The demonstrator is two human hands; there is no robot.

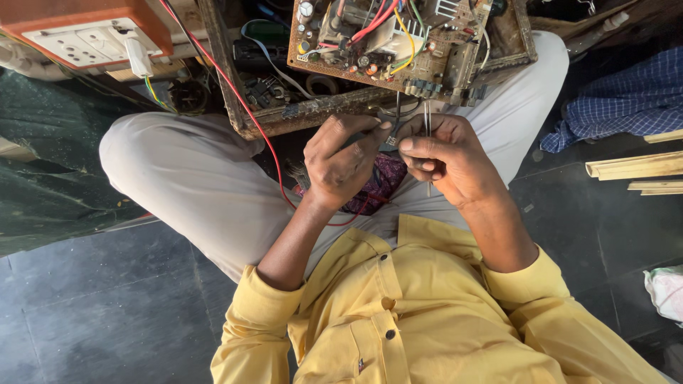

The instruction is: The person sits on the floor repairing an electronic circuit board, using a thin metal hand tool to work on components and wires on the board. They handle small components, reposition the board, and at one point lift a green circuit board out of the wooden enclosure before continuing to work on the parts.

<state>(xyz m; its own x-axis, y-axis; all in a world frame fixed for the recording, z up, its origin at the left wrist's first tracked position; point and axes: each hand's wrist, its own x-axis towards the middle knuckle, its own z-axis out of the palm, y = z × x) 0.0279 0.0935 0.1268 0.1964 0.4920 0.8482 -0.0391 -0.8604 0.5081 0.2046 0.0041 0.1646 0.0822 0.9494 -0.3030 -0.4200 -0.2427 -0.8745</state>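
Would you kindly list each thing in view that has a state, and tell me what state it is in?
left hand: closed around a small dark part, over the lap
right hand: pinching thin metal tweezers, held upright
circuit board: bare, components up, resting on wooden frame
white plug: pushed into the socket board
red wire: slack, trailing across the lap

Two hands meet over the lap: one left hand [340, 160] and one right hand [445, 158]. One pair of metal tweezers [427, 121]. One brown circuit board [398, 43] full of components. One wooden tray [299, 114]. One white socket board [89, 39] with one plug [137, 57]. One long red wire [245, 107]. Three wooden strips [633, 167]. One blue checked cloth [626, 99].
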